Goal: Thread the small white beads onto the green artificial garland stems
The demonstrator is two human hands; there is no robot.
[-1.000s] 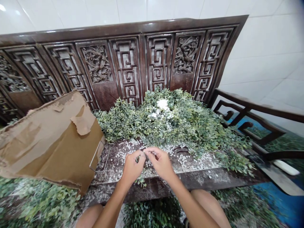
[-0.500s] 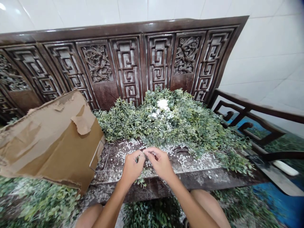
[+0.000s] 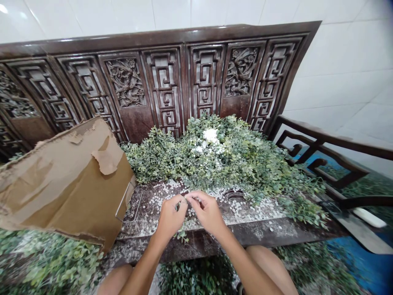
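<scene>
My left hand (image 3: 172,213) and my right hand (image 3: 207,209) meet fingertip to fingertip above the front of the dark wooden bench seat (image 3: 144,231). The left fingers are pinched round a small green sprig (image 3: 182,235), whose leaves hang below the hand. What the right thumb and forefinger pinch at the sprig's top is too small to make out. Small white discs (image 3: 245,209) lie scattered on the seat around both hands. Behind them is a heap of green artificial foliage (image 3: 245,159), topped by a pile of white discs (image 3: 211,136).
A torn cardboard box (image 3: 70,184) stands at the left, with a thin metal wire frame (image 3: 124,200) by its edge. The carved backrest (image 3: 138,123) rises behind. At the right are the armrest (image 3: 325,143) and a white object (image 3: 369,217). More foliage (image 3: 196,276) lies below the bench.
</scene>
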